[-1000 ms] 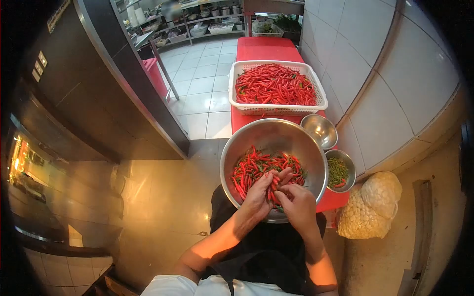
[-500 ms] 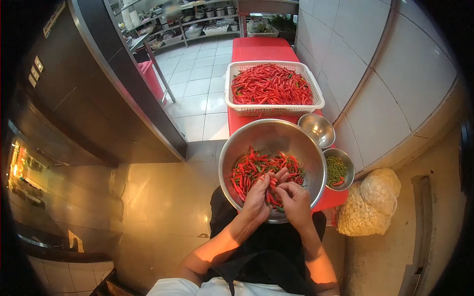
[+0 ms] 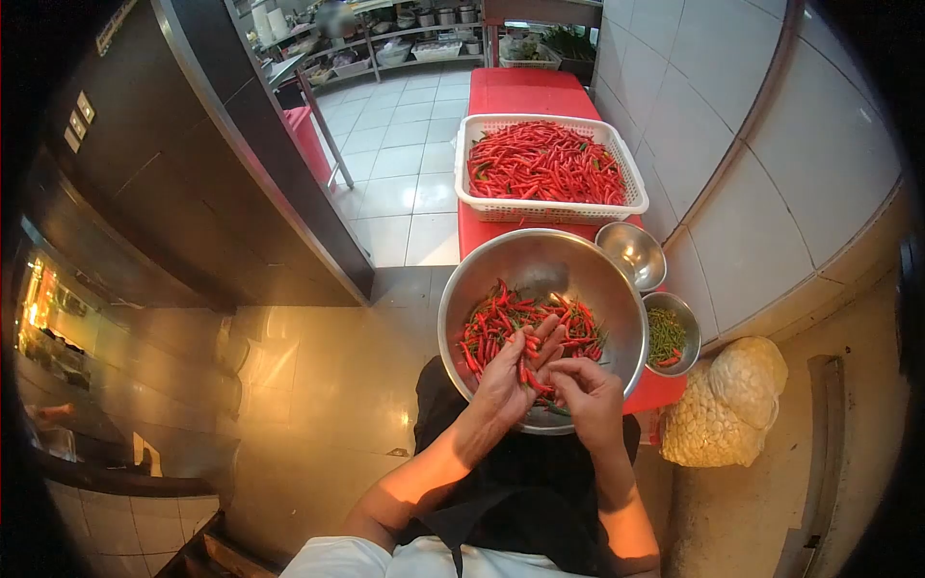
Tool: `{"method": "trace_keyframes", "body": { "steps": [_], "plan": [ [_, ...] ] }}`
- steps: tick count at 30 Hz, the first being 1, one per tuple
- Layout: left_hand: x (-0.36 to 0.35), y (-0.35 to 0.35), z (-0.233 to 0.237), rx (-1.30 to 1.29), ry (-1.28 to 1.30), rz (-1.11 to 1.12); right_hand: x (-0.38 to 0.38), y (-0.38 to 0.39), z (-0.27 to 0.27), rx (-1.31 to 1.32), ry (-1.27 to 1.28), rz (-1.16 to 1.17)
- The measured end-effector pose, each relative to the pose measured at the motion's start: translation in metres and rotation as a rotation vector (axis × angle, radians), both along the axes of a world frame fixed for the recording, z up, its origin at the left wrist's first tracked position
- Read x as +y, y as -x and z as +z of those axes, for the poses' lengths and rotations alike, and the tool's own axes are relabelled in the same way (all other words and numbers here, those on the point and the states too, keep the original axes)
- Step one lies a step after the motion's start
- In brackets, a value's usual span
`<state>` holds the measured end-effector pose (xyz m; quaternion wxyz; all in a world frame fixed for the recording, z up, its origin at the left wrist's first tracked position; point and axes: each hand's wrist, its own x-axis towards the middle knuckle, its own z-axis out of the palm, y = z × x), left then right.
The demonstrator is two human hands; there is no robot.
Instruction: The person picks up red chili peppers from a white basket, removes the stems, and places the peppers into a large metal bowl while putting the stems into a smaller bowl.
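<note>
A large steel bowl sits in front of me with red chilies heaped in it, some with green stems. Above the heap, my left hand is cupped around a few red chilies, palm turned up. Close by on its right, my right hand has thumb and forefinger pinched together near those chilies. Whatever lies between these fingertips is too small to make out. To the right of the large bowl, a small steel bowl contains green stems and a few red bits.
Behind the bowl, a white plastic basket full of red chilies stands on a red bench. Another small steel bowl rests by the tiled wall. A bulging bag of pale pieces is at the right. Shelves stand far back.
My right hand has moved slightly right, away from my left palm. The view has shifted a little, so the bowl and bench appear farther right.
</note>
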<state>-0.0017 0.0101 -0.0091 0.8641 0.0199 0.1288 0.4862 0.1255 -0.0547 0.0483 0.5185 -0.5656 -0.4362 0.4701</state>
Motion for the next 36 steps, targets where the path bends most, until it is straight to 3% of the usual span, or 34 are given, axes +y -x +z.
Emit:
{"method": "trace_keyframes", "body": {
  "steps": [3,14,17,23,26,29,32,35,36],
  "plan": [
    [0.002,-0.002,0.004,0.041,0.046,0.054,-0.001,0.009,-0.003,-0.380,-0.259,0.038],
    [0.001,-0.001,-0.007,0.097,0.007,0.097,0.005,0.021,-0.005,-0.801,-0.333,-0.038],
    [-0.002,-0.002,-0.010,0.110,0.012,0.084,0.012,0.012,-0.010,-0.799,-0.377,-0.040],
    [-0.006,-0.006,-0.002,0.089,0.038,0.084,0.014,0.005,-0.016,-0.549,-0.260,-0.030],
    [-0.008,-0.011,-0.007,0.086,-0.018,0.078,0.017,0.006,-0.027,-0.706,-0.419,-0.079],
    [-0.007,-0.011,-0.007,0.098,-0.029,0.046,0.017,0.005,-0.027,-0.620,-0.377,-0.038],
    [-0.005,-0.007,-0.004,0.119,0.030,-0.007,0.020,-0.006,-0.037,-0.348,-0.286,0.068],
    [-0.006,-0.005,0.011,0.127,0.084,-0.056,0.016,-0.014,-0.025,0.060,0.057,0.181],
    [-0.006,-0.005,0.015,0.129,0.096,-0.072,0.014,-0.017,-0.014,0.011,0.022,0.079]
  ]
}}
